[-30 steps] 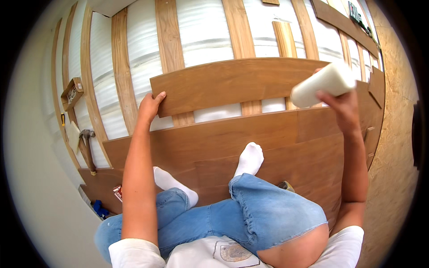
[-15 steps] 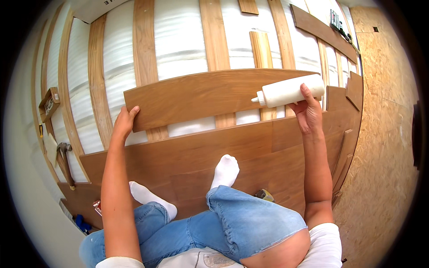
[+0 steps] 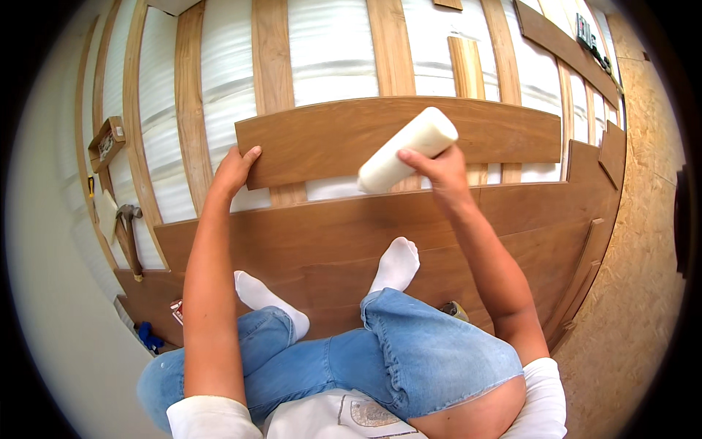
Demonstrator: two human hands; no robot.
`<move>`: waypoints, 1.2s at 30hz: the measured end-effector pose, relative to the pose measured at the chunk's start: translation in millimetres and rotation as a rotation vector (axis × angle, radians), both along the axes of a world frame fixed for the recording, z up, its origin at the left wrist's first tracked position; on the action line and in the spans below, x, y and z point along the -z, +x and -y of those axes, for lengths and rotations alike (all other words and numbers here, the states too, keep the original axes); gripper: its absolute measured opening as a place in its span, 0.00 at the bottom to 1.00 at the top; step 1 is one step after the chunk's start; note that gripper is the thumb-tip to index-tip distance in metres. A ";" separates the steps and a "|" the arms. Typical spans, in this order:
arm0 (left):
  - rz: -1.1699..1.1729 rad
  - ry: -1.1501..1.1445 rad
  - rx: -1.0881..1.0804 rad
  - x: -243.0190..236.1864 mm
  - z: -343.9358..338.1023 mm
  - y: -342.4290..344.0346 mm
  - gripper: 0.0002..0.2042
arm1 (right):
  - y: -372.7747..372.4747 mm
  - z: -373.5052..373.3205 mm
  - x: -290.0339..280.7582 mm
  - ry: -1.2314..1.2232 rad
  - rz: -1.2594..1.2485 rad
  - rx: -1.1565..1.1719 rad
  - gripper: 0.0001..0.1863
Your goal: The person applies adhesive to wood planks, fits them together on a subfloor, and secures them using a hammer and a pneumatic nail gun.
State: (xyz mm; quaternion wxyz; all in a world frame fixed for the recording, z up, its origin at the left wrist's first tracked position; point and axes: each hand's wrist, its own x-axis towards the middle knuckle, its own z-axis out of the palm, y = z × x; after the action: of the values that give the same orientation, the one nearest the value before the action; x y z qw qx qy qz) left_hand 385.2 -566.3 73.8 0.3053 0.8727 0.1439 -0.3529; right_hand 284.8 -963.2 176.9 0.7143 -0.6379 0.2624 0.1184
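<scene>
A long brown floorboard [image 3: 314, 143] lies across the wooden battens, a little beyond the laid boards [image 3: 365, 227]. My left hand [image 3: 238, 170] grips its left end, thumb on top and fingers beneath the edge. In my right hand [image 3: 444, 175] is a white squeeze bottle [image 3: 409, 150], held tilted over the floorboard's near edge. The bottle's narrow end points down and to the left; its nozzle is hard to make out here. My right thumb lies along the bottle, and the other fingers are mostly hidden behind it.
Wooden battens [image 3: 272, 58] run away from me over white foam sheeting [image 3: 329, 44]. To the left are a hammer [image 3: 130, 238] and an open small box [image 3: 108, 143]. A loose board [image 3: 563, 47] lies far right, with chipboard flooring [image 3: 629, 293] beyond. My socked feet rest on the laid boards.
The bottle has swung from nearly level at the right to a steep, nozzle-down tilt nearer the board's middle. My left hand keeps its hold on the floorboard. The whole view has shifted slightly.
</scene>
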 end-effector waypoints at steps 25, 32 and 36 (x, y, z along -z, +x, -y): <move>-0.020 0.029 0.035 4.6 -0.3 0.3 0.37 | -12.5 -124.5 60.6 0.139 0.135 -0.062 0.32; -0.004 0.051 0.053 10.9 -5.5 1.8 0.38 | -14.6 -89.3 63.6 0.141 0.131 -0.060 0.30; -0.007 0.076 0.129 14.3 -7.1 8.0 0.37 | -17.5 -9.0 37.3 0.058 0.046 -0.077 0.26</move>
State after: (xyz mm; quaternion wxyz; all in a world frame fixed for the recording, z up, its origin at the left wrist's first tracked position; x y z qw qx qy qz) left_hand 393.2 -559.2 59.5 0.2479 0.8899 0.1017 -0.3693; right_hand 267.3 -954.3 139.7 0.7333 -0.6290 0.2177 0.1386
